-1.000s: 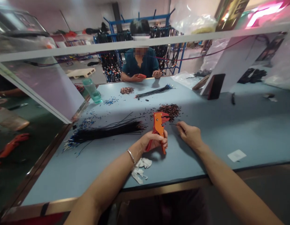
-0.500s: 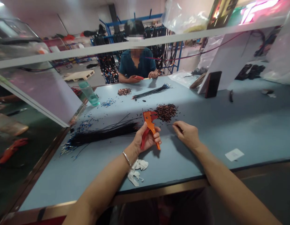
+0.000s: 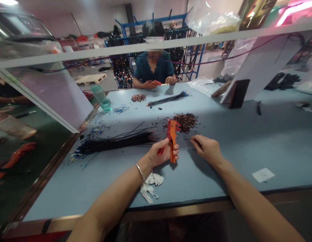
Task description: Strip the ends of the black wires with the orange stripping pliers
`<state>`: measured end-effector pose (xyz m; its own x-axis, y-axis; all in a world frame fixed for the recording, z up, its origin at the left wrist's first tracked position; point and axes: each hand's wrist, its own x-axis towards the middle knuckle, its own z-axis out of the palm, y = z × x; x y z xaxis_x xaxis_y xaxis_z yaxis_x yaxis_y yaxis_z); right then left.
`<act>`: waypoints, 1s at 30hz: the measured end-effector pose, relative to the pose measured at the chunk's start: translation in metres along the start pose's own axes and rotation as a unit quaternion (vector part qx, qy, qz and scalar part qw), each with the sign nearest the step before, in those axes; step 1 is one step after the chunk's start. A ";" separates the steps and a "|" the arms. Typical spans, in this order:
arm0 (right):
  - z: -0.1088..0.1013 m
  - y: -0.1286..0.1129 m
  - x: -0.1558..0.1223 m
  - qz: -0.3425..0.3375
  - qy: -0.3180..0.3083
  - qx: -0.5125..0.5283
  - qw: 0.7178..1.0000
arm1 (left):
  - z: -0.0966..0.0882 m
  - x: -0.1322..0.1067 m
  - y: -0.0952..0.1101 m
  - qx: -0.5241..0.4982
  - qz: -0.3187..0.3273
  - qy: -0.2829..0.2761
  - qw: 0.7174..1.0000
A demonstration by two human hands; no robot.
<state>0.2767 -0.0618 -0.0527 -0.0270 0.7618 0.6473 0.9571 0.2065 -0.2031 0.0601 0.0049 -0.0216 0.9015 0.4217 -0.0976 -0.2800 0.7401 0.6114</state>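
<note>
My left hand (image 3: 164, 152) is wrapped round an orange and red wire stripper (image 3: 172, 136), its jaws pointing up and away from me. Just to the right, my right hand (image 3: 207, 148) pinches a thin dark wire (image 3: 187, 139) whose short end sticks out to the left, apart from the jaws. Beyond the tool lies a heap of small dark and copper-coloured bits (image 3: 187, 121). A thick bundle of black wires (image 3: 118, 141) with blue ends rests on the table to the left of my left hand.
A crumpled white tissue (image 3: 150, 188) lies near my left wrist, and a white card (image 3: 263, 175) near the front edge. A green bottle (image 3: 101, 98) and a phone (image 3: 239, 94) stand farther back. Across the blue table (image 3: 246, 141), another person (image 3: 153, 69) holds a red tool beside a smaller wire bundle (image 3: 169, 98).
The wire stripper has turned in my left hand, so it shows more edge-on. My right hand keeps its pinch on the wire. The whole view has shifted slightly.
</note>
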 end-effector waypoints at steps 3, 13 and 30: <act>0.000 0.000 0.000 0.014 0.011 0.002 1.000 | -0.001 0.000 -0.003 0.070 0.038 0.020 0.997; -0.003 0.001 0.003 0.072 0.005 0.027 0.997 | 0.003 -0.007 -0.003 0.207 0.103 -0.014 0.973; 0.000 0.004 0.002 0.072 0.002 0.016 0.997 | -0.001 -0.006 -0.011 0.272 0.164 0.011 0.948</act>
<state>0.2805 -0.0594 -0.0522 0.1114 0.7831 0.6119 0.9416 0.1138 -0.3171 0.0574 -0.0049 -0.0282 0.7870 0.5972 0.1548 -0.3262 0.1898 0.9261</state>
